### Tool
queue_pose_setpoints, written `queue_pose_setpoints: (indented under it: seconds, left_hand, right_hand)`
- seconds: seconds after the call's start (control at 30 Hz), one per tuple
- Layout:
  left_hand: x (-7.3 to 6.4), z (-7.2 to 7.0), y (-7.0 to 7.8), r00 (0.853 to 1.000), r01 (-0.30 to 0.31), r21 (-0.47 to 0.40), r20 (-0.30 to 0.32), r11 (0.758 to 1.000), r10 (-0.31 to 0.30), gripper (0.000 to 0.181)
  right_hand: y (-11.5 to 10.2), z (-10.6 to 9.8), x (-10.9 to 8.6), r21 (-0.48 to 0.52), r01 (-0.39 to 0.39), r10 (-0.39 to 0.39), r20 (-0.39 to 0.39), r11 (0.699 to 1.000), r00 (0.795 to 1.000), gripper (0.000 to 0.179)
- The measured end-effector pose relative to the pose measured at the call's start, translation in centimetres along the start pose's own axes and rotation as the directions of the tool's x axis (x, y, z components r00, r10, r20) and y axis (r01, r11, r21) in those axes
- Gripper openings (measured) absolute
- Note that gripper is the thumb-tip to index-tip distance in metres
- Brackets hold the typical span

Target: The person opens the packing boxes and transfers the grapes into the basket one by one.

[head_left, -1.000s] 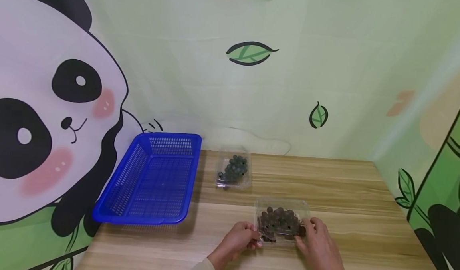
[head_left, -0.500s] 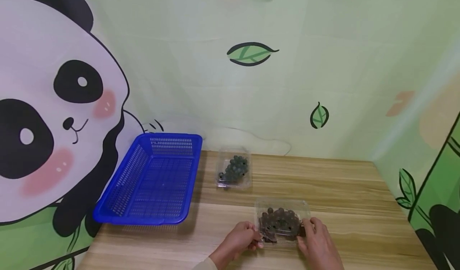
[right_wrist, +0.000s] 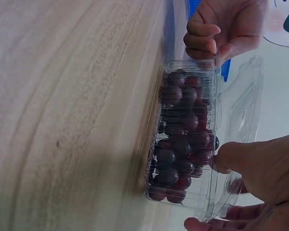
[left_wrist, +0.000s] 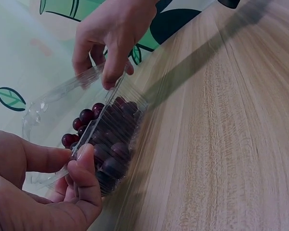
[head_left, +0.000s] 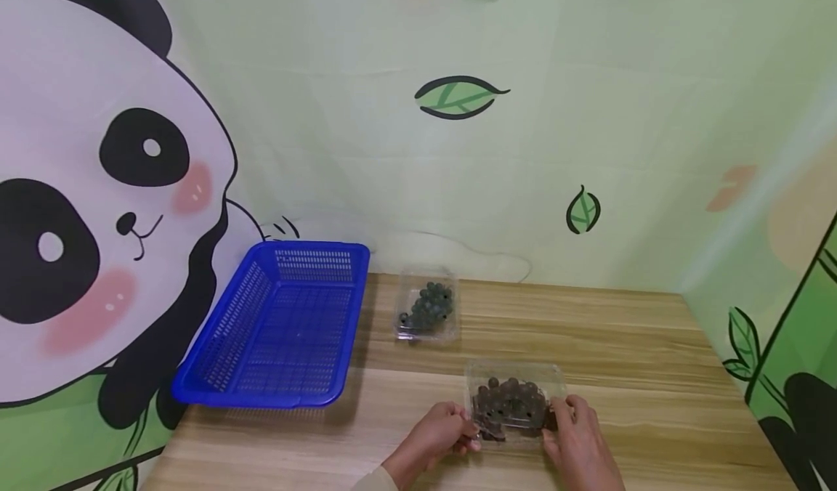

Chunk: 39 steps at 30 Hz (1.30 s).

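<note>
A clear plastic clamshell box (head_left: 513,366) of dark red grapes (head_left: 510,404) sits on the table near the front. Its lid (right_wrist: 243,103) stands tilted up from the base in the right wrist view. My left hand (head_left: 439,431) pinches the box's front left corner between thumb and curled forefinger. At the opposite end, my right hand (head_left: 582,440) grips the rim and lid edge; its thumb (right_wrist: 231,156) reaches the gap beside the grapes, and its other fingers wrap the box's right end. Some of those fingers are hidden behind the plastic.
Behind stands a second clear box (head_left: 402,287) with dark bluish grapes (head_left: 431,306). A blue perforated basket (head_left: 294,346) is at the left of the wooden table (head_left: 588,338). A panda-printed backdrop (head_left: 366,149) rises along the table's back edge, with a thin cord (head_left: 471,245) against it.
Both hands keep their hold on the box, and the box stays in place. The whole head view shifts very slightly; nothing else visibly differs.
</note>
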<state>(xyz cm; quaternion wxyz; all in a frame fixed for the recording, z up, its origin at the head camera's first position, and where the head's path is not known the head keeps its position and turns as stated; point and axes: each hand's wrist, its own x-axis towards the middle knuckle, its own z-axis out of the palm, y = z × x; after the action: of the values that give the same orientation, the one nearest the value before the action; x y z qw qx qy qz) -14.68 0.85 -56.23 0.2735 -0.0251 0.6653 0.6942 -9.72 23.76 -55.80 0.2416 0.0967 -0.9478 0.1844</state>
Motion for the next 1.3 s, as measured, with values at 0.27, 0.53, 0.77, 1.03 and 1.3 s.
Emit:
queue_pose_setpoints:
  seconds: [0.27,0.53,0.77,1.03,1.3]
  left_hand:
    - [0.0,0.1,0.0,1.000,-0.005,0.001,0.009,1.000,0.005,0.021]
    - [0.0,-0.1,0.2,1.000,0.014,-0.001,0.015,1.000,-0.014,0.019]
    - [-0.1,-0.1,0.3,1.000,0.006,0.001,0.003,1.000,-0.006,0.017]
    - [-0.2,-0.1,0.4,1.000,-0.002,-0.004,-0.005,1.000,0.002,0.018]
    - [-0.2,-0.2,0.4,1.000,0.016,-0.010,-0.002,1.000,-0.016,0.020]
  right_hand:
    - [0.1,-0.1,0.0,0.006,-0.002,0.002,0.034,1.000,0.999,0.049]
    - [0.4,-0.4,-0.1,0.005,0.006,-0.006,0.039,1.000,0.999,0.048]
    - [0.9,-0.6,-0.1,-0.042,0.069,-0.069,0.015,0.997,0.998,0.060]
    - [1.5,-0.6,-0.1,-0.063,0.097,-0.099,-0.032,0.993,0.995,0.056]
    - [2.3,-0.6,0.5,-0.035,0.104,-0.107,-0.100,0.994,0.989,0.050]
